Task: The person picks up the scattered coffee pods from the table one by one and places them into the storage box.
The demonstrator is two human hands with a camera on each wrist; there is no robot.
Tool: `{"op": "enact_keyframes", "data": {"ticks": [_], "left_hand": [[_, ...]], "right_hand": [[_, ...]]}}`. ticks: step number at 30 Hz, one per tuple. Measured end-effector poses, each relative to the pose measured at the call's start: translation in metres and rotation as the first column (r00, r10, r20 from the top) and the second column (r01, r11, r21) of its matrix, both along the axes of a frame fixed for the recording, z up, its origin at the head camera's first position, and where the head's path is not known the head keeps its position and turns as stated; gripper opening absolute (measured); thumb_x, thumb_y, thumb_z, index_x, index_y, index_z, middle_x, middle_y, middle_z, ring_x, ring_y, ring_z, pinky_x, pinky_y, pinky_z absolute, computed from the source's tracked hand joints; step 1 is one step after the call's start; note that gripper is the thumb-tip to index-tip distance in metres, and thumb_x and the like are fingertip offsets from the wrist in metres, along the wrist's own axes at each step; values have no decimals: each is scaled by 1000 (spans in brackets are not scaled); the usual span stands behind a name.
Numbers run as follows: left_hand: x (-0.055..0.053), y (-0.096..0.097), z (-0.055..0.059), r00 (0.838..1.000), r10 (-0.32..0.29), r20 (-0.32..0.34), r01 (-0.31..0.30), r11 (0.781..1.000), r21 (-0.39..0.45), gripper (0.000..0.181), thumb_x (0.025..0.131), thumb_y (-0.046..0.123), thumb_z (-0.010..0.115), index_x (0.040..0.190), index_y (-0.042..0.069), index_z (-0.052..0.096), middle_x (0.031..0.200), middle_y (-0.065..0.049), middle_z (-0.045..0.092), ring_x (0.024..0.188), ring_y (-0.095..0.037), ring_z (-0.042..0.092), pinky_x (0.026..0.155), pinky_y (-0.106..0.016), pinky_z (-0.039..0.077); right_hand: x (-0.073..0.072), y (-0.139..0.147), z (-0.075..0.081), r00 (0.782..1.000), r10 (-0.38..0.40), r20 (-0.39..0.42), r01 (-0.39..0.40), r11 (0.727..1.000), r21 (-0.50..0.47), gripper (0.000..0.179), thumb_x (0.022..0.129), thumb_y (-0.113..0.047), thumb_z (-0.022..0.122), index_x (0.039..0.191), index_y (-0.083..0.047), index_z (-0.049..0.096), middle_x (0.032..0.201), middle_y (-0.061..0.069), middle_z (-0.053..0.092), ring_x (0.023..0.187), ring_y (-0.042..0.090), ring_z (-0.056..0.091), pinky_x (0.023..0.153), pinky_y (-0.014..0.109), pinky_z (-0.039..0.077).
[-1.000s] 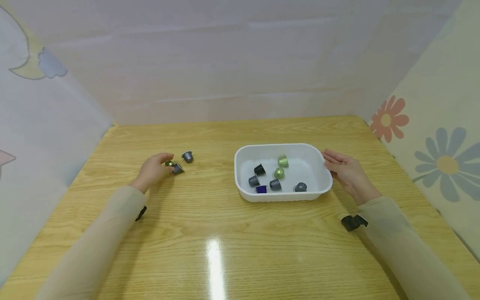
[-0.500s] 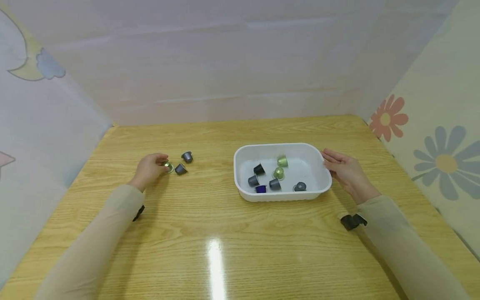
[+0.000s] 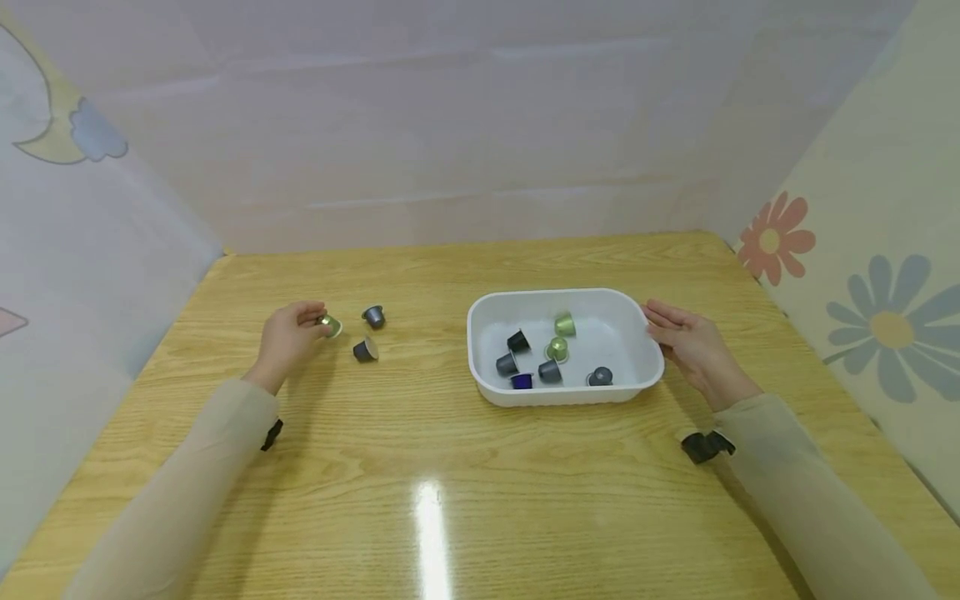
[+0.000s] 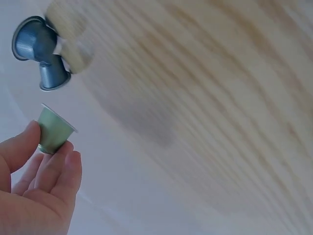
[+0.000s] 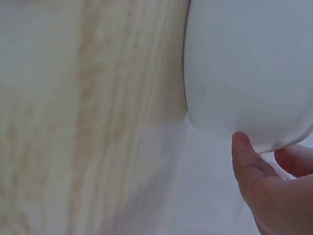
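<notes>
In the head view my left hand (image 3: 288, 337) is a little above the table at left, pinching a green coffee capsule (image 4: 55, 129) between thumb and fingertips. Two dark grey coffee capsules lie close by: one (image 3: 373, 316) just beyond the hand to the right, another (image 3: 366, 350) nearer, tipped on its side with its pale lid showing. At the right end of a white plastic bin (image 3: 562, 397), my right hand (image 3: 693, 346) holds the rim; the right wrist view has one fingertip against the outer wall and another digit across the rim.
Inside the bin lie several capsules: green ones (image 3: 565, 324), grey ones (image 3: 550, 372), a black one (image 3: 518, 341) and a dark blue one (image 3: 522, 381). The wooden table (image 3: 360, 500) meets a pale cloth wall (image 3: 480, 125) at the back and patterned walls at both sides.
My left hand has picked up the green capsule and drawn slightly left with it. The nearer grey capsule has shifted and turned, its lid now visible. The right hand stays at the bin.
</notes>
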State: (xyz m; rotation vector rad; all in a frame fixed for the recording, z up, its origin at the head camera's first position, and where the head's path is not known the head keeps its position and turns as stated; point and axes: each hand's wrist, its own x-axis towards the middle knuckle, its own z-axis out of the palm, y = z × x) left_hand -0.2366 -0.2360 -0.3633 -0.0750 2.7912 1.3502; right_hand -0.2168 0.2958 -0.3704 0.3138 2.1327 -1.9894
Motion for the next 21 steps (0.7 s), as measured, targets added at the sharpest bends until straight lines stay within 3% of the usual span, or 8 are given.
{"op": "enact_keyframes", "data": {"ticks": [7,12,21], "left_hand": [[5,17,3,999,44,-26,-40,989,142,47,94,4,63,137,-9,46,137,-24,51,126,-34,51,102,-32,44],[13,32,6,999,50,13,-51,973,224,47,95,8,63,138,-6,47,139,-20,52,128,-29,49,106,-36,41],[23,56,14,998,35,61,-53,943,327,47,96,10,62,139,-4,48,139,-18,52,126,-25,49,106,-36,41]], "right_hand": [[2,2,-1,1000,-2,7,2,999,-32,61,101,-7,52,154,-4,22,157,14,21,142,20,28,83,11,49],[2,2,-2,1000,8,7,-8,999,-48,62,101,-7,52,154,-4,20,157,14,20,143,20,27,90,15,47],[1,0,0,1000,6,2,-6,998,-56,62,101,-7,50,154,-5,18,158,12,18,144,21,23,108,28,32]]}}
